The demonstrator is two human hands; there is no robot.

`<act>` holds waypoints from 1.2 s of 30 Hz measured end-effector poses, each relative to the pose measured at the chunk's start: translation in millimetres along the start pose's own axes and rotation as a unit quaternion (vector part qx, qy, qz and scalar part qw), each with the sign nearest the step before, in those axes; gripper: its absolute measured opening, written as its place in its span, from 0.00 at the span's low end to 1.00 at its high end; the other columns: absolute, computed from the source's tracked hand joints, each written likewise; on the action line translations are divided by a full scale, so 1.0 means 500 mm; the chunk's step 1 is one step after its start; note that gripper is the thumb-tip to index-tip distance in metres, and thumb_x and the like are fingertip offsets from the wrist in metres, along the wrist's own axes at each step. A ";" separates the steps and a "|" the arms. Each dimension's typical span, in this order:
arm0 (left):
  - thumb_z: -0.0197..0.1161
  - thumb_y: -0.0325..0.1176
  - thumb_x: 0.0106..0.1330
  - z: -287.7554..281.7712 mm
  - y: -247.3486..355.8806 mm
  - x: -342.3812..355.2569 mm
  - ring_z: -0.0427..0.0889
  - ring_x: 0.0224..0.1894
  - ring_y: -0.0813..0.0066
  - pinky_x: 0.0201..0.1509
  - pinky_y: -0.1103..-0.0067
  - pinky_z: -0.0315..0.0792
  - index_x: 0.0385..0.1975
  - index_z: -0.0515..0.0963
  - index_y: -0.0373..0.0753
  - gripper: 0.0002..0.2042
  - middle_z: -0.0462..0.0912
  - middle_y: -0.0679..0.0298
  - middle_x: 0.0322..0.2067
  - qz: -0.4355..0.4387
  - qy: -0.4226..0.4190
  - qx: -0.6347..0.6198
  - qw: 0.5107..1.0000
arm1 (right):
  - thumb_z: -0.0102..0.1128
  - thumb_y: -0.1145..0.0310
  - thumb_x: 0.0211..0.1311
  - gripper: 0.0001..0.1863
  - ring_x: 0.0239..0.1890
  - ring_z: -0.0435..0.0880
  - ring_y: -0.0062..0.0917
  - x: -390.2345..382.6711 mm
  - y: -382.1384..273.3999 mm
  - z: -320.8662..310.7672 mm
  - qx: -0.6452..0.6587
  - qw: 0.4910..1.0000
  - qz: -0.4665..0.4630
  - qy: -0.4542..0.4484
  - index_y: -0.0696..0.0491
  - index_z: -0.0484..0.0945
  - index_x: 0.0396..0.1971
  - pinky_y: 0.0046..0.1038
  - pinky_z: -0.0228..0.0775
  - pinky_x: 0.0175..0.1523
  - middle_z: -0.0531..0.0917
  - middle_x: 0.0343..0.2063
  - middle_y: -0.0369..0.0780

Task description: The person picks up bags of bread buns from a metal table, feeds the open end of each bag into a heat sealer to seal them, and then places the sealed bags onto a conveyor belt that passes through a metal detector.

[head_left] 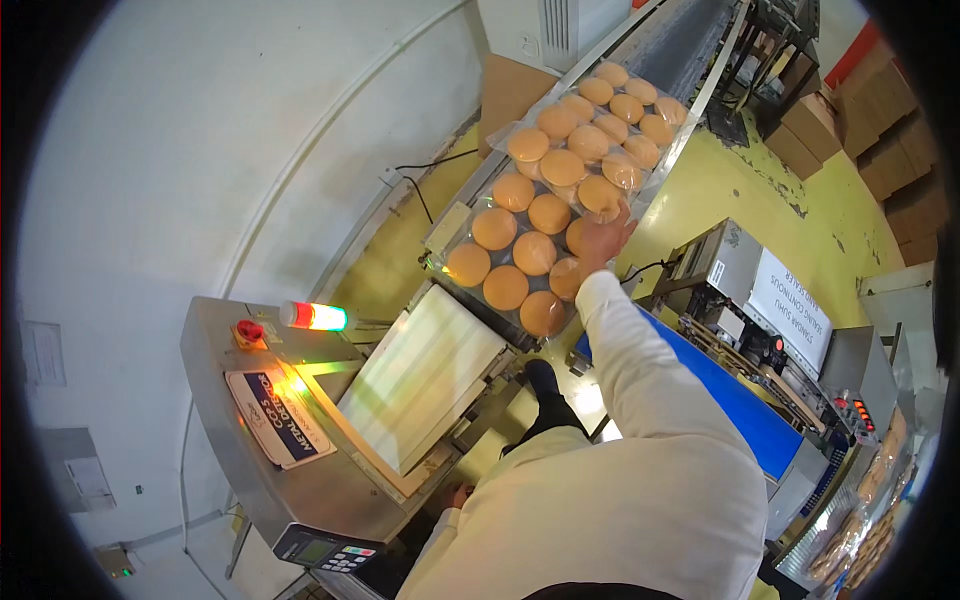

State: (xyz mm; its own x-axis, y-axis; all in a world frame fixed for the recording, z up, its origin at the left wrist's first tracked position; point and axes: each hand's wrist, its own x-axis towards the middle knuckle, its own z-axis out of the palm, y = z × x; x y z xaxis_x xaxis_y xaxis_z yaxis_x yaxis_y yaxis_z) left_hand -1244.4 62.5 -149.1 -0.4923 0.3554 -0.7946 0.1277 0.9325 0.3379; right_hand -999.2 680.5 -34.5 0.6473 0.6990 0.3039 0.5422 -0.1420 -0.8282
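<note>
A: Buns (533, 252) in a clear bag, lying on the conveyor (670, 45) just past the metal detector (300, 440). Second bag (600, 130) right behind, touching it.

B: Hands?

A: Right hand (600, 240) lies flat on the near bag's edge, fingers spread, not gripping. Left hand (460, 495) is low by the machine, mostly hidden, can't tell its grip.

The conveyor (640, 60) is blocked by two bun packs (560, 190); open yellow floor (740, 190) is left on the right.
</note>
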 end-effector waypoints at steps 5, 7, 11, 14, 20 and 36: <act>0.58 0.41 0.63 -0.005 0.077 -0.066 0.80 0.34 0.71 0.40 0.74 0.73 0.39 0.78 0.34 0.15 0.83 0.59 0.34 -0.044 0.008 -0.027 0.999 | 0.61 0.73 0.48 0.14 0.37 0.80 0.43 0.119 0.027 0.010 0.034 0.981 0.062 -0.183 0.57 0.79 0.38 0.37 0.72 0.44 0.83 0.33 0.47; 0.58 0.40 0.63 -0.020 0.109 -0.070 0.80 0.34 0.71 0.39 0.75 0.73 0.39 0.78 0.34 0.14 0.83 0.59 0.34 -0.046 0.004 -0.020 0.999 | 0.60 0.73 0.47 0.13 0.38 0.81 0.40 0.176 0.110 0.005 0.042 0.980 0.144 -0.134 0.56 0.80 0.36 0.36 0.72 0.45 0.82 0.35 0.47; 0.59 0.39 0.63 -0.011 0.113 -0.099 0.79 0.33 0.73 0.37 0.76 0.73 0.40 0.77 0.35 0.14 0.82 0.60 0.33 -0.079 0.007 -0.027 0.997 | 0.61 0.71 0.48 0.14 0.46 0.78 0.37 0.124 0.059 0.000 -0.145 0.987 0.021 0.063 0.56 0.79 0.38 0.36 0.68 0.51 0.78 0.45 0.51; 0.59 0.39 0.64 -0.019 0.163 -0.105 0.79 0.33 0.75 0.36 0.77 0.73 0.40 0.76 0.35 0.13 0.82 0.61 0.33 -0.087 0.000 -0.020 0.996 | 0.65 0.66 0.47 0.27 0.57 0.67 0.41 -0.057 0.060 -0.001 0.030 0.984 -0.053 -0.168 0.54 0.71 0.50 0.41 0.59 0.59 0.69 0.54 0.51; 0.61 0.35 0.62 -0.028 0.248 -0.107 0.80 0.31 0.76 0.36 0.78 0.73 0.37 0.78 0.33 0.11 0.83 0.60 0.31 -0.047 0.013 -0.020 0.999 | 0.75 0.61 0.36 0.48 0.70 0.48 0.41 -0.300 -0.062 -0.088 -0.154 0.872 -0.149 -0.440 0.37 0.60 0.63 0.58 0.43 0.64 0.52 0.67 0.45; 0.63 0.40 0.60 -0.028 0.065 -0.085 0.79 0.34 0.75 0.39 0.76 0.73 0.34 0.79 0.36 0.13 0.82 0.62 0.29 0.026 -0.051 0.049 0.997 | 0.77 0.63 0.32 0.55 0.67 0.56 0.44 -0.009 -0.037 0.058 0.026 0.874 -0.192 -0.446 0.42 0.56 0.66 0.42 0.49 0.67 0.56 0.66 0.51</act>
State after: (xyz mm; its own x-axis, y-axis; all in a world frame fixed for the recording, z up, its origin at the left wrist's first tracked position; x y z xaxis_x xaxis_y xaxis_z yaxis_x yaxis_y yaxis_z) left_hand -1231.5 76.7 -97.1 -0.3929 0.4026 -0.8268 0.2370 0.9130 0.3320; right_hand -1027.8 700.1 -34.2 -0.2651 0.9595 0.0952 0.5877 0.2391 -0.7730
